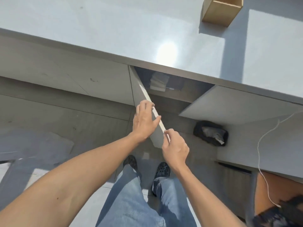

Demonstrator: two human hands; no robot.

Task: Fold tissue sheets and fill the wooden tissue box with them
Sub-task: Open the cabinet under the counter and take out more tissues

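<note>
The wooden tissue box (221, 12) stands open-topped on the pale counter (114, 30) at the far right. Below the counter a cabinet is open, and a stack of white tissue packs (159, 81) lies on its shelf in shadow. The left cabinet door (139, 92) swings out toward me. My left hand (144, 122) grips that door's free edge, fingers curled over it. My right hand (175, 149) pinches the same edge lower down, near the door's corner. Both hands are well below and left of the wooden box.
The right cabinet door (229, 102) also stands open. A black bag (210, 133) sits on the floor under it. A white cable (262, 145) hangs at the right. My jeans and dark shoes (162, 169) are below, and flat grey sheets (49, 145) lie on the floor at left.
</note>
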